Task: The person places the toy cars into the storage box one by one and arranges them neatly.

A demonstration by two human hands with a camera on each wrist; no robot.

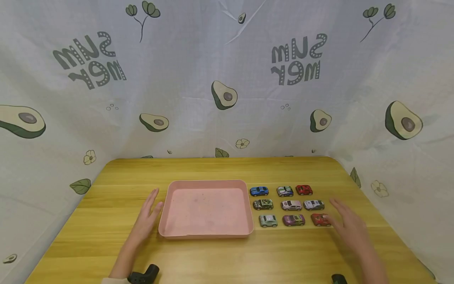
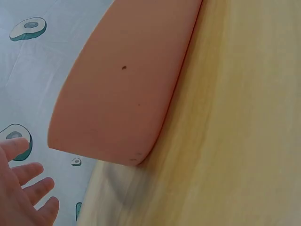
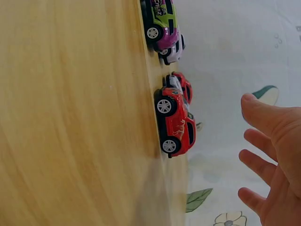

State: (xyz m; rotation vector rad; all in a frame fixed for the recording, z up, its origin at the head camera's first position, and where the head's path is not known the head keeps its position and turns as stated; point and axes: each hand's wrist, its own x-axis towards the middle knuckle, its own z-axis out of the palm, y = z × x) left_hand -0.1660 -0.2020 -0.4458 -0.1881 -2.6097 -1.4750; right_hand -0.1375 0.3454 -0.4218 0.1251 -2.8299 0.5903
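A shallow pink tray (image 1: 209, 237) lies on the wooden table. Beside its left wall is my left hand (image 1: 144, 221), fingers extended and holding nothing; the left wrist view shows that hand (image 2: 26, 188) apart from the tray's side (image 2: 122, 94). To the right of the tray, several toy cars stand in three rows. Nearest my right hand (image 1: 351, 228) is a red toy car (image 1: 320, 219) at the front right; the thumb overlaps it in the head view. In the right wrist view, a gap shows between the right hand (image 3: 277, 155) and the red car (image 3: 176, 125).
Other toy cars include a blue one (image 1: 259, 191), a purple one (image 1: 293, 220) and a pale green one (image 1: 268, 221). A white cloth (image 1: 191, 59) with avocado prints hangs behind the table (image 1: 213, 260). Black straps (image 1: 143, 275) sit at the wrists.
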